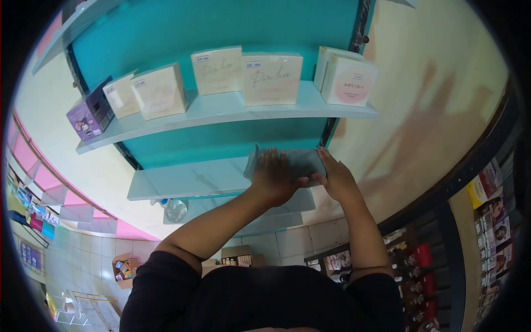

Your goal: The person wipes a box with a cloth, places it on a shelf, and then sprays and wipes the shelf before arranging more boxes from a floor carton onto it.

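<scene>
A grey cloth (303,161) lies on the right part of a white shelf (188,177), below the shelf that holds boxes. My left hand (274,178) rests on the cloth with its fingers stretched out, pressing it against the shelf. At the cloth's right edge is my right hand (336,178), its thumb and fingers apart, with the cloth's end between them. The thumbs of both hands point toward each other near the shelf's front edge.
Several cream boxes (272,79) and a purple box (91,112) stand on the upper shelf (232,110). A clear bottle (176,210) is on a lower shelf. Open cartons (125,269) sit on the tiled floor.
</scene>
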{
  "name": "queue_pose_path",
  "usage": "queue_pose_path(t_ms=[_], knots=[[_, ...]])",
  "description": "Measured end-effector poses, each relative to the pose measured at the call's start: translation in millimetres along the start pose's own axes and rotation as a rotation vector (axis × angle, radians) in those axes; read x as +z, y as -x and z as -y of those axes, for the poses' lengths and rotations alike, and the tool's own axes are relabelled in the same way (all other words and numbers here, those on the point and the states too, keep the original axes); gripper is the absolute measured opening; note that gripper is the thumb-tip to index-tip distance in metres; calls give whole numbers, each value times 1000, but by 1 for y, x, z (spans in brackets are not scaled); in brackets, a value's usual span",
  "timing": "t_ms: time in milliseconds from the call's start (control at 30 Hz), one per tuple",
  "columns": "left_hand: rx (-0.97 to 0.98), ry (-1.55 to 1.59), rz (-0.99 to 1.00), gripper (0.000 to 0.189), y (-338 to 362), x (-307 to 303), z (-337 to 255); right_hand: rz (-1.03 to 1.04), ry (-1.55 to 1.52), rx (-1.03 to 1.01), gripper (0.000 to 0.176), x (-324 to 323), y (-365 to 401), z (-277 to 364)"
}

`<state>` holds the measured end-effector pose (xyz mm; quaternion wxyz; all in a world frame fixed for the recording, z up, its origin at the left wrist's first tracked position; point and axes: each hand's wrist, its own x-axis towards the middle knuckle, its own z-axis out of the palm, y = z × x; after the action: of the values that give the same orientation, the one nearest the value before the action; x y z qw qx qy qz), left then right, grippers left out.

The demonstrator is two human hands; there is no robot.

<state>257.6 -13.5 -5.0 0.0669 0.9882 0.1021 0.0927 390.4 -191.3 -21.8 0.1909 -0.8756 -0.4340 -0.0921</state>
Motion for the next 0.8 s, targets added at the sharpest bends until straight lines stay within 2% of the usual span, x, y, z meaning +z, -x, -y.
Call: queue_pose_path(t_ms=[133,233,300,333,433,500,533,600,633,700,800], knots=[[85,7,-3,95,-14,9,-16,36,-47,-28,73,0,-1,-11],[180,37,-45,94,-25,16,-27,-59,-173,-44,73,15,7,-17],[222,72,-61,95,-33,20,-36,-217,-450,-49,72,24,15,-16],[232,70,-54,96,-36,20,-41,-218,-443,-51,72,28,18,-17],[292,90,-48,96,-46,24,-49,-258,-528,53,65,41,28,-27],[344,106,-50,95,-48,24,-56,-301,-700,78,47,49,35,-37],[341,144,-27,93,-48,21,-61,-305,-695,80,47,50,40,-40],[340,183,-3,91,-48,22,-68,-338,-825,208,37,54,52,-41],[369,162,-11,90,-49,26,-69,-342,-822,208,37,55,56,-40],[406,139,-21,88,-56,31,-69,-371,-1059,360,38,58,60,-39],[489,173,7,88,-72,38,-63,-439,-1039,343,38,69,63,-46]])
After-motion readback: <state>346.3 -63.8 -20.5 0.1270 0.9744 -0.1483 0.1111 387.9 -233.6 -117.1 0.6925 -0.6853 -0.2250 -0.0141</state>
